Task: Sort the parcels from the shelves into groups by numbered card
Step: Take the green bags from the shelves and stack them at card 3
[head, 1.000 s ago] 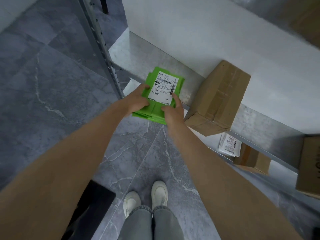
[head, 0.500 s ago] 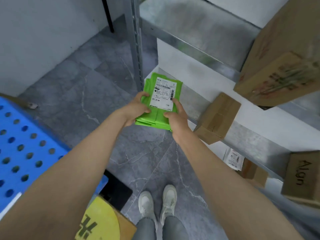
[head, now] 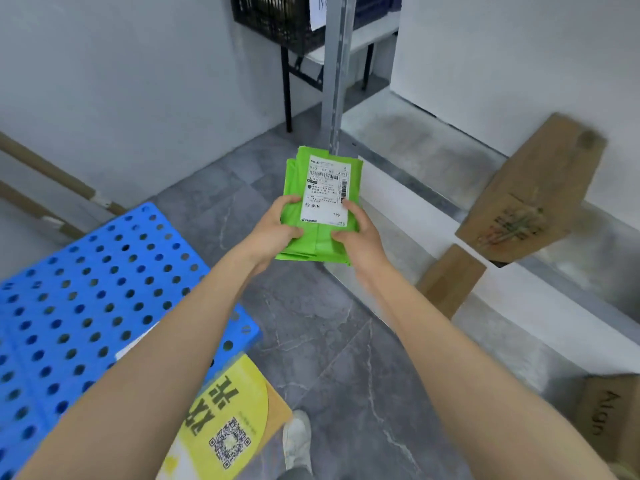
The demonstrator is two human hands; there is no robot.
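A flat green parcel (head: 318, 244) with a white shipping label (head: 325, 192) is held in front of me, above the grey floor, label facing up. My left hand (head: 273, 233) grips its left edge, thumb on top. My right hand (head: 360, 233) grips its right edge, thumb on the label's lower corner. Brown cardboard parcels stay on the metal shelves at the right: a large tilted one (head: 530, 199), a smaller one (head: 450, 278) on a lower shelf and another (head: 609, 417) at the bottom right. No numbered card shows.
A blue perforated plastic board (head: 76, 306) lies at the lower left, with a yellow printed carton (head: 228, 420) at its near corner. The shelf's metal upright (head: 334, 81) stands ahead. A black crate (head: 277, 22) sits on a table at the back wall.
I have drawn the green parcel off the shelf and turned left, so the blue board and yellow carton have come into view. Both hands keep their grip on it.
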